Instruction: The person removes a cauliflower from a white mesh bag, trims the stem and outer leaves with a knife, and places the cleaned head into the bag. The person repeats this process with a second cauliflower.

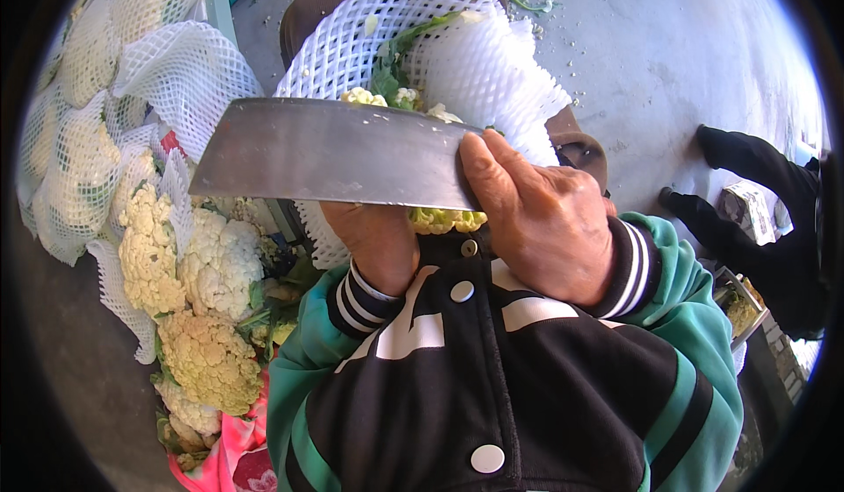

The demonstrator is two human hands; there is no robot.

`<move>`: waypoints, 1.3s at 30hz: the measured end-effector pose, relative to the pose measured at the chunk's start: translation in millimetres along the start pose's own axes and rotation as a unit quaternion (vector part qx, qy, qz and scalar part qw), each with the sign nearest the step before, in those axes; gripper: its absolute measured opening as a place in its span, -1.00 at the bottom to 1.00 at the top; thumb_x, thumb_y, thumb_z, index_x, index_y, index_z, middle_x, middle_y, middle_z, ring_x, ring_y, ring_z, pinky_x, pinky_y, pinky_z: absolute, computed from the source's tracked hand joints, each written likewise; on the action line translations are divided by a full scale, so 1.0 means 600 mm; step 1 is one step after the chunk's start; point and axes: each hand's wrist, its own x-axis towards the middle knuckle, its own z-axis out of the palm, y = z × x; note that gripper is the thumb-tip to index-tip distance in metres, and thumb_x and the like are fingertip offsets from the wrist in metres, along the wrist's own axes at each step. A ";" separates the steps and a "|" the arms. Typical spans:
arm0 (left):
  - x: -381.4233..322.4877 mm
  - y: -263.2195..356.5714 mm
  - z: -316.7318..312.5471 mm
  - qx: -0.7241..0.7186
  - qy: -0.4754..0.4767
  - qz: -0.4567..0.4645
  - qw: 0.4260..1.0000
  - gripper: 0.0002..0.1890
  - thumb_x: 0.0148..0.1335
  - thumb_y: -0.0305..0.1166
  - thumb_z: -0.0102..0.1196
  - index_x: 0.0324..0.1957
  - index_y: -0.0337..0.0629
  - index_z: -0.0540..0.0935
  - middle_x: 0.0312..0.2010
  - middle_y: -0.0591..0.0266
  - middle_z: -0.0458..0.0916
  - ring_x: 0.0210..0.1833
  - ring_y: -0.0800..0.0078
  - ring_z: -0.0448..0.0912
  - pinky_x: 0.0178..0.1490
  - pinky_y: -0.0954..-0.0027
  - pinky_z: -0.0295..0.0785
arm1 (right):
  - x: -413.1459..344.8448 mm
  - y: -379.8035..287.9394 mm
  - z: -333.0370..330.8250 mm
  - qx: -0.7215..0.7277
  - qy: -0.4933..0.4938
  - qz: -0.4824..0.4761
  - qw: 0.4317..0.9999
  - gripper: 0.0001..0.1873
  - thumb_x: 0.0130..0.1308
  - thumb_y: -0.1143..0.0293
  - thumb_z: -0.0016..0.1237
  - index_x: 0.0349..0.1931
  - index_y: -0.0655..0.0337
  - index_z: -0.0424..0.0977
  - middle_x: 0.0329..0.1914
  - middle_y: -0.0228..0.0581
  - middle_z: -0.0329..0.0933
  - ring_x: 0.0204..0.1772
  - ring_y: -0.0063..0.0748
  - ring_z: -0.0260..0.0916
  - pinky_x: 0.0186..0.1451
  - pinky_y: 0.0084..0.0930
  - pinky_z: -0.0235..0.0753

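Note:
A wide steel cleaver blade [336,152] lies across the middle of the picture, and my right hand [547,218] holds it at its right end; the handle is hidden in my fist. Below the blade shows part of my left hand [376,241], its fingers covered by the steel. Close beside it a yellowish cauliflower head [445,220] peeks out under the edge, mostly hidden. White foam netting [468,63] covers my lap beyond the blade, with a green cauliflower leaf [389,73] and small florets [364,97] on it.
Cauliflower heads [208,360], some in foam net sleeves [86,169], are heaped on the left beside a pink cloth [241,446]. Scraps lie on the grey floor [613,50]. Another person in black clothing [784,248] is at the right, near a crate holding cauliflower [742,310].

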 end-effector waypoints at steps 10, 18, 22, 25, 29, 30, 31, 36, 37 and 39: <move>0.000 0.004 -0.035 0.203 -0.097 0.034 0.974 -0.63 0.37 -0.24 0.06 0.06 -0.31 0.48 -0.02 0.11 0.56 -0.02 0.32 0.55 0.05 0.30 0.48 | 0.012 0.029 0.035 0.027 0.115 -0.091 0.989 -0.54 0.12 0.64 0.03 0.10 0.43 0.42 -0.06 0.17 0.57 -0.44 -0.16 0.62 -0.42 -0.49 0.65; 0.010 0.016 -0.069 0.291 -0.182 0.093 0.935 -0.68 0.36 -0.27 0.08 0.01 -0.31 0.52 -0.07 0.10 0.58 -0.07 0.32 0.56 0.00 0.31 0.49 | -0.004 0.035 0.018 0.006 0.141 -0.135 0.981 -0.61 0.05 0.60 0.05 -0.03 0.46 0.54 -0.14 0.18 0.60 -0.49 -0.26 0.51 -0.46 -0.48 0.52; 0.022 0.023 -0.064 0.238 -0.180 0.064 0.952 -0.68 0.36 -0.28 0.08 0.01 -0.31 0.52 -0.06 0.10 0.58 -0.07 0.32 0.56 0.00 0.32 0.48 | -0.010 0.044 0.015 -0.017 0.157 -0.157 0.975 -0.61 0.08 0.50 0.05 -0.03 0.45 0.49 -0.13 0.14 0.57 -0.50 -0.36 0.53 -0.48 -0.53 0.50; 0.032 0.025 -0.058 0.212 -0.177 0.049 0.960 -0.68 0.35 -0.28 0.08 0.02 -0.31 0.52 -0.06 0.11 0.58 -0.07 0.32 0.56 0.00 0.32 0.48 | -0.010 0.052 0.023 -0.010 0.164 -0.165 0.972 -0.59 0.10 0.46 0.06 -0.02 0.44 0.46 -0.14 0.10 0.56 -0.54 -0.42 0.54 -0.52 -0.56 0.52; 0.043 0.025 -0.054 0.197 -0.170 0.040 0.965 -0.68 0.35 -0.29 0.09 0.02 -0.32 0.51 -0.06 0.11 0.58 -0.06 0.33 0.56 0.01 0.32 0.48 | -0.010 0.056 0.029 -0.004 0.180 -0.170 0.969 -0.61 0.10 0.47 0.06 -0.03 0.44 0.48 -0.14 0.10 0.57 -0.54 -0.42 0.55 -0.51 -0.55 0.54; 0.046 0.026 -0.053 0.195 -0.168 0.037 0.966 -0.68 0.35 -0.29 0.09 0.02 -0.32 0.51 -0.06 0.11 0.58 -0.06 0.33 0.56 0.01 0.32 0.48 | -0.010 0.057 0.029 0.000 0.183 -0.171 0.968 -0.61 0.10 0.47 0.06 -0.03 0.44 0.48 -0.14 0.11 0.57 -0.53 -0.41 0.56 -0.51 -0.56 0.54; 0.048 0.025 -0.052 0.193 -0.166 0.036 0.966 -0.68 0.35 -0.29 0.09 0.02 -0.32 0.51 -0.06 0.11 0.58 -0.06 0.33 0.56 0.01 0.32 0.48 | -0.010 0.058 0.028 -0.004 0.185 -0.174 0.967 -0.60 0.10 0.47 0.06 -0.03 0.44 0.48 -0.14 0.11 0.57 -0.53 -0.41 0.56 -0.51 -0.56 0.54; 0.056 0.022 -0.047 0.187 -0.158 0.029 0.969 -0.68 0.35 -0.30 0.09 0.02 -0.32 0.51 -0.05 0.11 0.58 -0.06 0.33 0.56 0.01 0.32 0.48 | -0.006 0.060 0.024 -0.010 0.176 -0.172 0.969 -0.60 0.10 0.46 0.06 -0.03 0.45 0.47 -0.15 0.13 0.57 -0.53 -0.40 0.57 -0.50 -0.57 0.55; 0.057 0.021 -0.046 0.185 -0.155 0.028 0.970 -0.68 0.34 -0.30 0.09 0.02 -0.32 0.51 -0.05 0.11 0.58 -0.06 0.33 0.56 0.02 0.32 0.48 | -0.005 0.059 0.024 -0.010 0.175 -0.172 0.969 -0.60 0.10 0.47 0.06 -0.03 0.46 0.47 -0.15 0.14 0.57 -0.53 -0.40 0.56 -0.51 -0.56 0.55; 0.061 0.021 -0.045 0.184 -0.153 0.027 0.970 -0.67 0.34 -0.30 0.09 0.03 -0.32 0.51 -0.05 0.11 0.57 -0.05 0.33 0.56 0.02 0.32 0.48 | -0.004 0.059 0.023 -0.012 0.172 -0.170 0.970 -0.59 0.10 0.47 0.06 -0.03 0.46 0.47 -0.15 0.14 0.56 -0.54 -0.40 0.55 -0.51 -0.57 0.54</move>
